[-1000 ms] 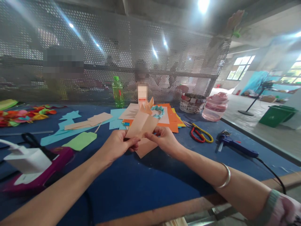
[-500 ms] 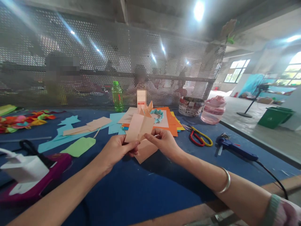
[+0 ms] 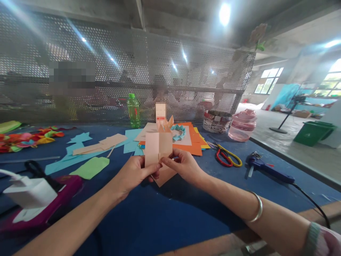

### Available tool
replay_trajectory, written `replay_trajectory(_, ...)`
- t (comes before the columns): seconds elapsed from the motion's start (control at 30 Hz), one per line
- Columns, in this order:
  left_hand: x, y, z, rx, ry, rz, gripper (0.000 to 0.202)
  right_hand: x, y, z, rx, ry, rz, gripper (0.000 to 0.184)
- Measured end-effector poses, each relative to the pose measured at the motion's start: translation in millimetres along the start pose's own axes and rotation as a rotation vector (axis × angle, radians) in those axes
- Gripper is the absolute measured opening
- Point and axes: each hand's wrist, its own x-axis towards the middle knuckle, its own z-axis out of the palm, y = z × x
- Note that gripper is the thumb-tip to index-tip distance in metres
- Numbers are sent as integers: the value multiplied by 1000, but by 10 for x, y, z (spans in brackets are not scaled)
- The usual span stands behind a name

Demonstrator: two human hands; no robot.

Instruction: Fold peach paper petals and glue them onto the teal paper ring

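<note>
Between both hands, a piece of pale peach paper (image 3: pixel 159 145) with a crease down its middle is held up over the table. My left hand (image 3: pixel 137 169) pinches its lower left edge, thumb in front and fingers curled behind. My right hand (image 3: pixel 183 164) grips the lower right side, its thumb near the crease and close to the left thumb. Below the held piece lies another sheet of peach paper (image 3: pixel 162 180), partly hidden by my hands. Behind are folded peach paper points (image 3: pixel 166 123) and a ring of folded teal paper (image 3: pixel 179 132) on stacked sheets.
Red-and-yellow-handled scissors (image 3: pixel 227 158) and a blue glue gun (image 3: pixel 269 169) with a cord lie at right. A woven basket (image 3: pixel 217 121), pink jug (image 3: pixel 243 126) and green bottle (image 3: pixel 133 112) stand at the back. Left are green paper (image 3: pixel 92 168) and a purple power strip (image 3: pixel 61 199).
The held peach paper has turned from a tilt to nearly upright, its crease now facing me. Both hands keep their grip, and the thumbs have drawn slightly closer.
</note>
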Motion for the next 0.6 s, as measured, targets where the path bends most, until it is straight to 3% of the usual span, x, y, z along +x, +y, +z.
replay_trajectory(0.37, -16, 46, 8, 17, 11, 14, 26, -10, -8, -9, 42, -91, -29, 25)
replay_trajectory(0.6, -17, 44, -1, 11, 62, 11, 28, 9, -11, -19, 67, -11, -63, 29)
